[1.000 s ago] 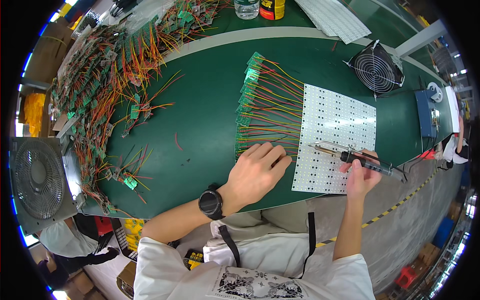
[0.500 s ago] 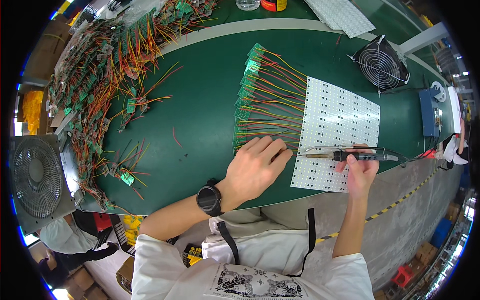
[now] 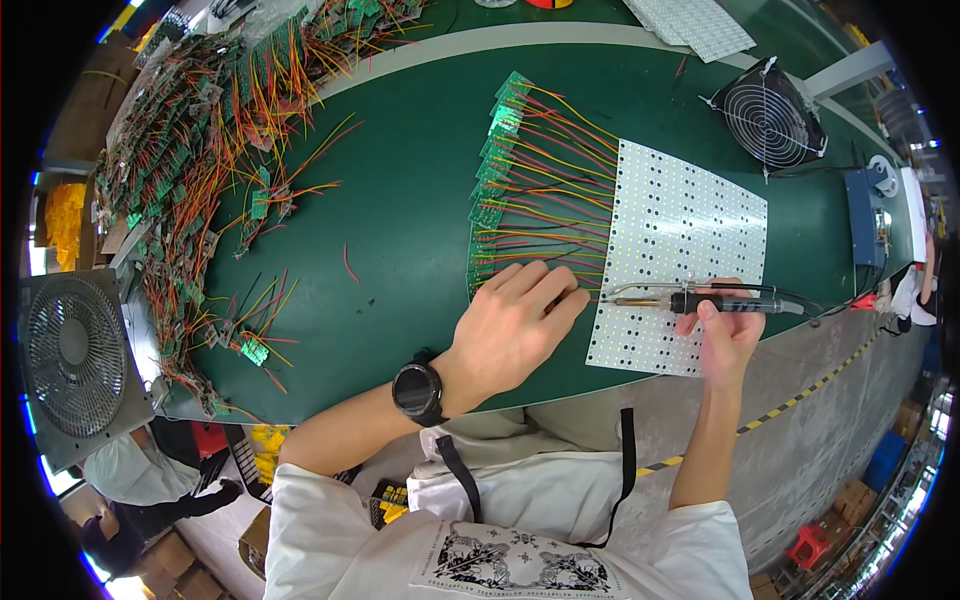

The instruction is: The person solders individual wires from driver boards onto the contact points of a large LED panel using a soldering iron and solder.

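Landmark: white LED panel (image 3: 690, 235), flat on the green tabletop (image 3: 400, 250).

1. Right hand (image 3: 728, 330), at the panel's near edge. Clenched around a soldering iron (image 3: 725, 301) held level, tip pointing left over the panel's near-left corner. A thin solder wire (image 3: 650, 288) runs just above the tip. Risk: the hot tip lies close to the left fingertips; a slip leftward could burn them or scorch wire insulation. The iron's cord (image 3: 815, 308) trails right past the panel's right edge and could snag.

2. Left hand (image 3: 515, 325), left of the panel's near corner. Palm down, fingers extended and pressing on the lowest wires (image 3: 545, 235); grasping nothing that I can tell. Black watch (image 3: 417, 390) on the wrist. Risk: lifting the pressure may let a wire spring off its pad mid-joint.

3. Small green boards (image 3: 495, 180), a fanned row left of the panel, each joined to it by red, orange and yellow wires. Risk: a drag of the forearm would shift the row.

4. Open room: bare tabletop left of the row; the near tabletop edge lies just below both hands, little margin there.

5. Heap of wired boards (image 3: 190, 180), far left of the panel, well apart.

6. Small black fan (image 3: 770, 115), beyond the panel's far right corner; blue box (image 3: 865, 215) right of the panel.

7. Grey floor fan (image 3: 75, 365), off the tabletop, far left.
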